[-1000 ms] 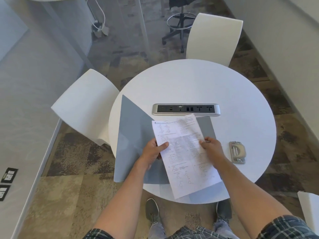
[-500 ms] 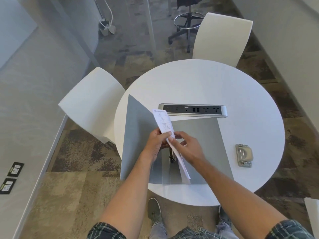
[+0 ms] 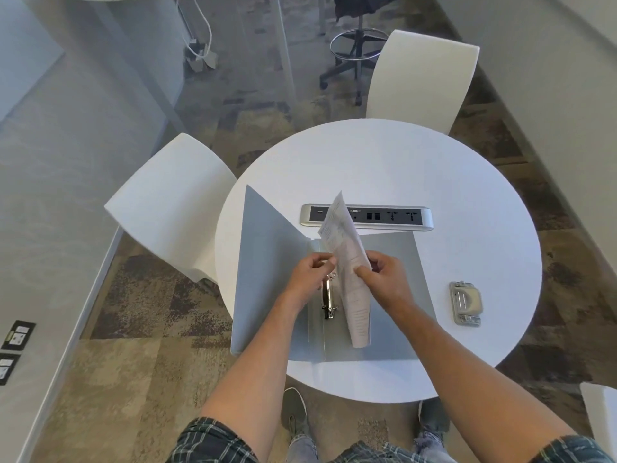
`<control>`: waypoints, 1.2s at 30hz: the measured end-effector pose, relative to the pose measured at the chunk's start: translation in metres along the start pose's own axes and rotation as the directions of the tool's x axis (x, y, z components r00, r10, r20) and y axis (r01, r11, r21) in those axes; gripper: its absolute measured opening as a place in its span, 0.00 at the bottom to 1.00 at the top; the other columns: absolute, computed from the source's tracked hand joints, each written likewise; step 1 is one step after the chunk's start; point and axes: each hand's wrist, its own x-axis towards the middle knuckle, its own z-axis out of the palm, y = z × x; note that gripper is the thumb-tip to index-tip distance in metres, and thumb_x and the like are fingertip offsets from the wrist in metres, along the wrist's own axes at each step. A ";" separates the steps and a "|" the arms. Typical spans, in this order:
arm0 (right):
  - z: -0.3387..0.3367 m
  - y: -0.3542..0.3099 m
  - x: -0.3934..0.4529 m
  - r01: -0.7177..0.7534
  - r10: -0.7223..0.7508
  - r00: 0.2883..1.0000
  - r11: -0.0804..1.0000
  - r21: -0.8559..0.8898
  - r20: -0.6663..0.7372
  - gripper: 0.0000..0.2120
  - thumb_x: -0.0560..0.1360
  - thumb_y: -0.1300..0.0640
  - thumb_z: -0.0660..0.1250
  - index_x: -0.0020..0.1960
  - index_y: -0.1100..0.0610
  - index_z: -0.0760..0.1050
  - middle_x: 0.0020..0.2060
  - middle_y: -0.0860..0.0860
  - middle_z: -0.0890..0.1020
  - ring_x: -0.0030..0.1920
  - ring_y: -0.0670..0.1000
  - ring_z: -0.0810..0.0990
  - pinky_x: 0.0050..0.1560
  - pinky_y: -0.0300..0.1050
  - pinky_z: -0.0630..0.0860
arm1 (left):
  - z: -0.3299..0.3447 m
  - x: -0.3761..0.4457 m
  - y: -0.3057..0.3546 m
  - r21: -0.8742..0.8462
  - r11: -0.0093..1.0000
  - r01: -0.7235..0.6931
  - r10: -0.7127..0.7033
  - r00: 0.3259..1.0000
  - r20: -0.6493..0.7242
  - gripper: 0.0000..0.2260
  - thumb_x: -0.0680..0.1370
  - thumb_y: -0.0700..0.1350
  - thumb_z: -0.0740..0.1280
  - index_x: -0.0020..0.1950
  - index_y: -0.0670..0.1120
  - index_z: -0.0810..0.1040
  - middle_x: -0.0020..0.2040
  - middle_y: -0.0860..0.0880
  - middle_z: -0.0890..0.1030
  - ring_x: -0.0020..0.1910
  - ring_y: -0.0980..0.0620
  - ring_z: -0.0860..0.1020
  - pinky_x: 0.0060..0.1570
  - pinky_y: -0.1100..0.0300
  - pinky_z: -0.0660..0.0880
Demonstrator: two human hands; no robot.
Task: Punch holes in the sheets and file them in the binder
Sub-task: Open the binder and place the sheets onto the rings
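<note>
A person stands at a round white table (image 3: 434, 168), both the left hand (image 3: 309, 274) and right hand (image 3: 384, 275) pinching the printed sheets (image 3: 350, 272) upright over the open binder (image 3: 267, 262), seemingly filing them; next, line holes up with the rings (image 3: 328, 297).

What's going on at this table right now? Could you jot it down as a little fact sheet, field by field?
Activity: filing printed sheets in a binder
Binder: open on the round table, left cover raised
Rings: metal, on the spine
Left hand: at the sheets' edge, above the rings
Right hand: pinches the sheets, held on edge
Hole punch: right of the binder, untouched
Power strip: behind the binder
</note>
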 end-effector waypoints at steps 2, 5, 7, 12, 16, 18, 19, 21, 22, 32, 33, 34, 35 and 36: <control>-0.006 -0.001 0.004 -0.020 0.022 1.000 0.995 0.094 -0.018 0.10 0.69 0.55 0.69 0.46 0.54 0.87 0.37 0.50 0.86 0.37 0.51 0.84 0.37 0.49 0.80 | -0.003 0.002 -0.011 0.113 0.993 0.030 -0.026 0.999 -0.036 0.17 0.80 0.52 0.70 0.67 0.48 0.78 0.52 0.51 0.79 0.50 0.53 0.79 0.47 0.61 0.74; -0.018 -0.001 0.009 -0.027 0.046 0.996 0.965 0.260 -0.070 0.04 0.71 0.60 0.72 0.41 0.59 0.85 0.35 0.51 0.84 0.36 0.51 0.82 0.39 0.50 0.77 | -0.007 0.003 -0.029 0.202 0.976 0.078 -0.069 0.996 -0.050 0.22 0.79 0.55 0.71 0.71 0.51 0.75 0.60 0.49 0.77 0.57 0.50 0.79 0.57 0.58 0.74; -0.027 -0.004 0.010 0.007 0.029 0.994 0.943 0.334 -0.103 0.02 0.73 0.63 0.73 0.42 0.59 0.85 0.36 0.49 0.86 0.36 0.50 0.85 0.39 0.47 0.80 | -0.007 0.001 -0.034 0.239 0.967 0.093 -0.083 0.995 -0.050 0.22 0.80 0.55 0.69 0.73 0.52 0.73 0.64 0.48 0.76 0.62 0.47 0.78 0.61 0.55 0.74; -0.043 -0.006 0.010 0.016 0.006 0.999 0.890 0.457 -0.046 0.03 0.75 0.65 0.75 0.48 0.60 0.86 0.42 0.56 0.89 0.40 0.56 0.88 0.38 0.48 0.84 | -0.006 -0.001 -0.042 0.303 0.950 0.075 -0.063 0.997 -0.051 0.14 0.81 0.51 0.67 0.66 0.53 0.74 0.61 0.49 0.76 0.62 0.49 0.77 0.60 0.55 0.73; -0.048 0.006 0.012 -0.127 0.126 0.992 0.880 0.457 0.033 0.07 0.76 0.67 0.74 0.52 0.60 0.86 0.46 0.61 0.88 0.42 0.61 0.88 0.43 0.54 0.85 | -0.009 0.004 -0.045 0.171 0.979 0.115 -0.094 0.987 -0.128 0.05 0.82 0.49 0.64 0.57 0.52 0.77 0.56 0.47 0.82 0.52 0.48 0.81 0.55 0.51 0.78; -0.049 0.018 0.010 -0.188 0.183 0.982 0.888 0.420 0.051 0.06 0.76 0.66 0.74 0.52 0.59 0.86 0.47 0.61 0.88 0.43 0.62 0.88 0.48 0.59 0.85 | -0.012 0.006 -0.048 0.134 0.981 0.139 -0.118 0.981 -0.154 0.07 0.83 0.47 0.63 0.56 0.49 0.79 0.53 0.47 0.84 0.50 0.47 0.83 0.52 0.51 0.80; -0.049 0.024 0.009 -0.212 0.210 0.977 0.895 0.393 0.049 0.06 0.77 0.65 0.74 0.52 0.59 0.86 0.46 0.61 0.88 0.44 0.63 0.88 0.49 0.61 0.85 | -0.013 0.006 -0.051 0.139 0.980 0.142 -0.119 0.980 -0.160 0.07 0.82 0.46 0.64 0.56 0.48 0.80 0.52 0.46 0.85 0.47 0.48 0.83 0.50 0.51 0.80; -0.049 0.038 0.008 -0.245 0.250 0.968 0.912 0.330 0.028 0.05 0.77 0.64 0.73 0.52 0.59 0.86 0.45 0.59 0.89 0.44 0.63 0.88 0.50 0.63 0.85 | -0.013 0.007 -0.057 0.150 0.979 0.140 -0.116 0.980 -0.161 0.06 0.82 0.44 0.65 0.55 0.47 0.81 0.49 0.47 0.85 0.43 0.51 0.81 0.49 0.52 0.81; -0.050 0.044 0.007 -0.257 0.265 0.964 0.919 0.298 0.011 0.05 0.77 0.63 0.73 0.52 0.58 0.85 0.44 0.58 0.89 0.44 0.63 0.89 0.50 0.64 0.85 | -0.013 0.007 -0.059 0.156 0.978 0.138 -0.113 0.981 -0.160 0.06 0.81 0.43 0.66 0.56 0.47 0.81 0.48 0.48 0.84 0.42 0.52 0.81 0.49 0.52 0.81; -0.056 0.084 0.005 -0.368 0.383 0.919 0.919 0.141 -0.093 0.07 0.78 0.60 0.73 0.54 0.60 0.84 0.43 0.54 0.88 0.41 0.57 0.87 0.44 0.50 0.84 | -0.005 0.014 -0.070 0.207 0.970 0.132 -0.116 0.990 -0.085 0.18 0.78 0.39 0.70 0.67 0.47 0.76 0.40 0.50 0.83 0.43 0.52 0.83 0.43 0.58 0.77; -0.056 0.086 0.006 -0.372 0.384 0.919 0.920 0.123 -0.094 0.07 0.78 0.60 0.73 0.55 0.60 0.84 0.44 0.55 0.88 0.42 0.57 0.87 0.44 0.49 0.83 | -0.004 0.015 -0.069 0.215 0.968 0.132 -0.116 0.990 -0.086 0.17 0.78 0.40 0.70 0.67 0.48 0.76 0.40 0.49 0.83 0.44 0.51 0.83 0.45 0.57 0.79; -0.057 0.087 0.006 -0.375 0.385 0.918 0.921 0.106 -0.094 0.07 0.79 0.60 0.72 0.55 0.59 0.83 0.46 0.55 0.88 0.42 0.57 0.87 0.44 0.48 0.83 | -0.003 0.016 -0.069 0.224 0.965 0.134 -0.116 0.989 -0.091 0.17 0.78 0.41 0.70 0.67 0.48 0.77 0.42 0.47 0.84 0.45 0.50 0.84 0.46 0.55 0.80; -0.057 0.088 0.006 -0.376 0.384 0.919 0.922 0.090 -0.094 0.07 0.79 0.59 0.72 0.56 0.59 0.83 0.46 0.55 0.88 0.43 0.57 0.87 0.44 0.48 0.83 | -0.002 0.017 -0.070 0.229 0.965 0.131 -0.110 0.989 -0.103 0.16 0.78 0.41 0.69 0.66 0.48 0.78 0.44 0.45 0.85 0.45 0.48 0.85 0.47 0.53 0.82; -0.056 0.089 0.007 -0.374 0.381 0.920 0.924 0.076 -0.097 0.07 0.79 0.59 0.72 0.56 0.59 0.83 0.46 0.55 0.88 0.43 0.57 0.87 0.44 0.48 0.83 | -0.001 0.019 -0.070 0.228 0.965 0.126 -0.101 0.988 -0.121 0.15 0.78 0.41 0.69 0.65 0.47 0.78 0.45 0.45 0.85 0.45 0.48 0.85 0.46 0.54 0.82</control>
